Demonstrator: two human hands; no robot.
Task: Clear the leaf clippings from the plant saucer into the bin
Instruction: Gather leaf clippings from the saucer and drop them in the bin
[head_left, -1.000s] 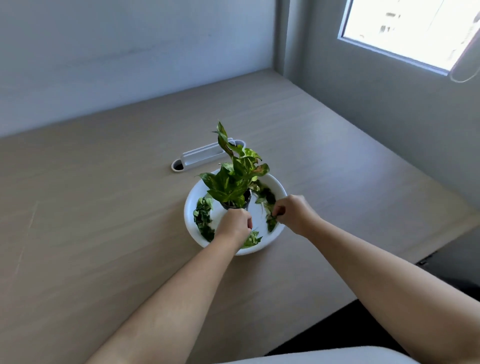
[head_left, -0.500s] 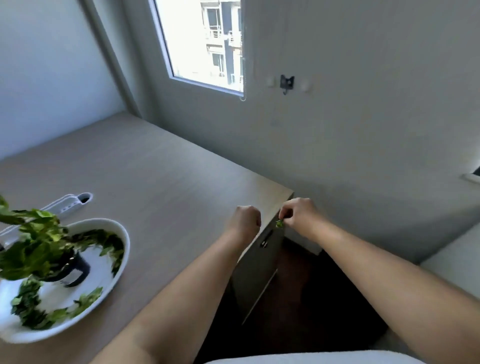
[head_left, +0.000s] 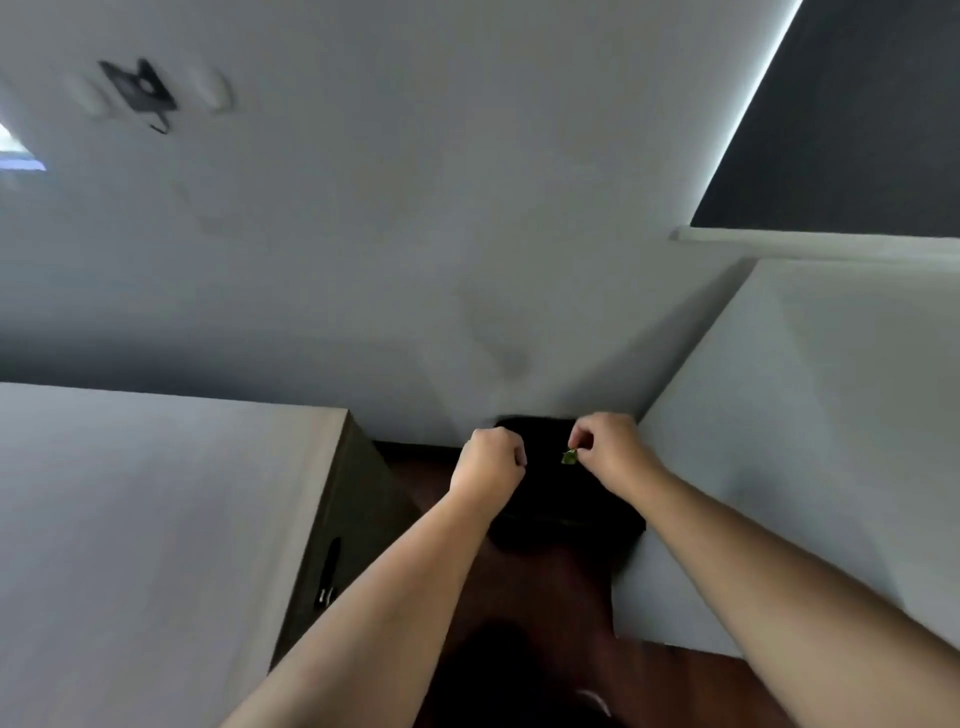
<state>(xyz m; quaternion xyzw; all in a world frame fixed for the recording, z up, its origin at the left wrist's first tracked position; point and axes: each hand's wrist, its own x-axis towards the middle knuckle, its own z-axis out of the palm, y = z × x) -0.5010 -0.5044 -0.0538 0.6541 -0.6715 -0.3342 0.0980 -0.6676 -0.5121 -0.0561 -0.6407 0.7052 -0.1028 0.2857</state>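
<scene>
A black bin (head_left: 566, 514) stands on the dark floor against the wall, between the desk and a white surface. Both my hands hover over its opening. My right hand (head_left: 608, 449) pinches a small green leaf clipping (head_left: 569, 457) between its fingertips. My left hand (head_left: 488, 462) is closed in a fist just left of it; what it holds, if anything, is hidden. The plant saucer is out of view.
The wooden desk (head_left: 156, 519) fills the lower left, with a dark drawer front and handle (head_left: 327, 577) on its side. A white surface (head_left: 805, 441) rises on the right. A grey wall (head_left: 415, 234) is behind the bin.
My view has swung right from the saucer to the bin. Both hands moved off the desk's corner and now hang over the bin, the right one still pinching a clipping.
</scene>
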